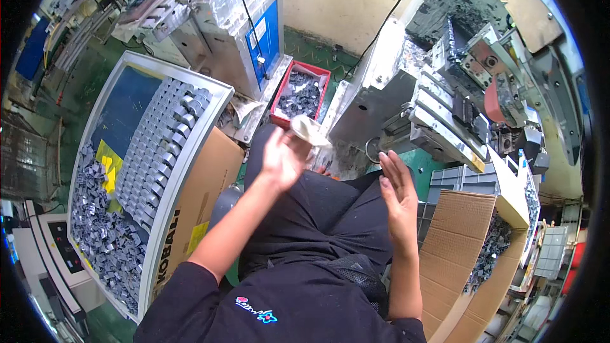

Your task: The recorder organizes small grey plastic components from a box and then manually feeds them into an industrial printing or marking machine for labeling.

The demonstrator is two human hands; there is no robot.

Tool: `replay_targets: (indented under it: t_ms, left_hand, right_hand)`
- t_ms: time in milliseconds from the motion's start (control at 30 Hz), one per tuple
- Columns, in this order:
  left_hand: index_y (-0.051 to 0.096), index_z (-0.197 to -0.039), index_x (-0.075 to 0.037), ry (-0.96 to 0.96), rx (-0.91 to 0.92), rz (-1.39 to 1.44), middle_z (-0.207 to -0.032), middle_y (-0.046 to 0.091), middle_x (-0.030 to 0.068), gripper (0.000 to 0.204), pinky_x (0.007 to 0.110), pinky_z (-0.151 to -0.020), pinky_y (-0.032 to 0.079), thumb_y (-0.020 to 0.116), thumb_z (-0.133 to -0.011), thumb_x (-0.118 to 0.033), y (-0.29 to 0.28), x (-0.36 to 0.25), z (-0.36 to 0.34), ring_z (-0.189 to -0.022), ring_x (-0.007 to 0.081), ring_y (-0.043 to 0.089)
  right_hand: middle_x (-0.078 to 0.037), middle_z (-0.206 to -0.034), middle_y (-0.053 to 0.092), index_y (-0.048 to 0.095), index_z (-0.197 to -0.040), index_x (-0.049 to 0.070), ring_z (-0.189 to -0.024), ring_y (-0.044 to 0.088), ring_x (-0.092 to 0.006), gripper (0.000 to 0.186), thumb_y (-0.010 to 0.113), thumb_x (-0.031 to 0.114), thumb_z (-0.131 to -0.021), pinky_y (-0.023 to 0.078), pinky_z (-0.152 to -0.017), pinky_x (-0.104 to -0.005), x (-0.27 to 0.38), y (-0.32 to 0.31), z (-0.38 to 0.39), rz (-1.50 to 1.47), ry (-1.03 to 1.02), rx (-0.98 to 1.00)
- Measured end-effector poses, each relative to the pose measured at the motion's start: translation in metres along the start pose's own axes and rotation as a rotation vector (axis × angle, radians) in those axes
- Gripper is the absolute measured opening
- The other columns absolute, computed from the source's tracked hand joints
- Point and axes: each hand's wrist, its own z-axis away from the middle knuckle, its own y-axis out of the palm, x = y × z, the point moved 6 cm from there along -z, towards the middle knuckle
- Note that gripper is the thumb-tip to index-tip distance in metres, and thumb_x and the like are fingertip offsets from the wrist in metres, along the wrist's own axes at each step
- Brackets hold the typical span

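Note:
Over my left thigh, my left hand (285, 160) is raised with the palm turned up. A blurred off-white piece (309, 131), like crumpled cloth or a glove, is at its fingertips and appears pinched there; its exact kind does not show. My right hand (398, 197) is held up above my right thigh, palm facing inward. Its fingers are stretched out and nothing is in it. Beyond my left hand, a red bin (274, 112) holds small dark parts (300, 94).
A large grey-rimmed tray (219, 87) on a cardboard box (202, 197) at left carries rows of curved grey parts (166, 146) and a loose heap (105, 241). A machine (445, 111) stands at front right. An open cardboard box (459, 228) with dark parts is beside my right arm.

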Motion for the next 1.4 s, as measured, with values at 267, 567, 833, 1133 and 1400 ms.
replay_targets:
  t_ms: [267, 567, 833, 1133, 1400]
  left_hand:
    - [0.036, -0.147, -0.006, 0.529, -0.635, -0.153, -0.143, 0.049, 0.017, 0.066, 0.047, -0.107, 0.04, 0.037, -0.1, -0.051, -0.161, -0.19, -0.096, -0.129, 0.0332, 0.051]
    - [0.07, -0.119, -0.027, 0.386, -0.221, -2.377, -0.151, 0.042, 0.0178, 0.041, 0.069, -0.112, 0.013, 0.061, -0.088, -0.052, -0.049, -0.026, -0.064, -0.141, 0.0558, 0.019]
    - [0.073, -0.108, -0.023, 0.502, -0.281, -2.524, -0.149, 0.042, 0.0136, 0.031, 0.068, -0.113, 0.016, 0.067, -0.084, -0.041, -0.046, -0.019, -0.047, -0.138, 0.054, 0.025]
    - [0.076, -0.101, -0.023, 0.54, -0.287, -2.479, -0.146, 0.048, 0.0108, 0.025, 0.064, -0.114, 0.017, 0.066, -0.084, -0.038, -0.042, -0.009, -0.042, -0.137, 0.0513, 0.029]
    - [0.076, -0.101, -0.023, 0.507, -0.365, -2.455, -0.146, 0.048, 0.0093, 0.025, 0.061, -0.116, 0.017, 0.065, -0.085, -0.038, -0.049, -0.02, -0.039, -0.138, 0.0491, 0.029]
  right_hand:
    - [-0.018, -0.135, 0.057, 0.044, -0.141, -0.002, -0.129, 0.052, -0.0259, 0.043, 0.051, 0.014, -0.102, 0.04, -0.106, -0.0371, -0.002, -0.039, 0.033, -0.07, 0.048, -0.118]
    - [-0.011, -0.095, 0.069, 0.064, -0.109, -0.003, -0.089, 0.067, -0.0167, 0.021, 0.049, 0.011, -0.104, 0.051, -0.082, -0.0289, 0.004, -0.14, 0.08, 0.064, -0.02, -0.508]
    - [-0.01, -0.092, 0.068, 0.064, -0.106, -0.004, -0.09, 0.065, -0.0145, 0.02, 0.05, 0.009, -0.103, 0.05, -0.083, -0.0275, 0.131, -0.137, 0.064, 0.293, -0.555, -0.605]
    - [-0.021, -0.142, 0.048, 0.067, -0.124, 0.008, -0.13, 0.045, -0.0399, 0.04, 0.069, 0.019, -0.085, 0.035, -0.107, -0.0461, 0.26, -0.099, 0.058, 1.097, -1.229, -0.894]
    - [-0.016, -0.159, 0.027, 0.058, -0.137, 0.018, -0.141, 0.029, -0.0435, 0.058, 0.072, 0.034, -0.084, 0.024, -0.109, -0.0607, 0.277, -0.093, 0.021, 1.24, -1.369, -1.037]
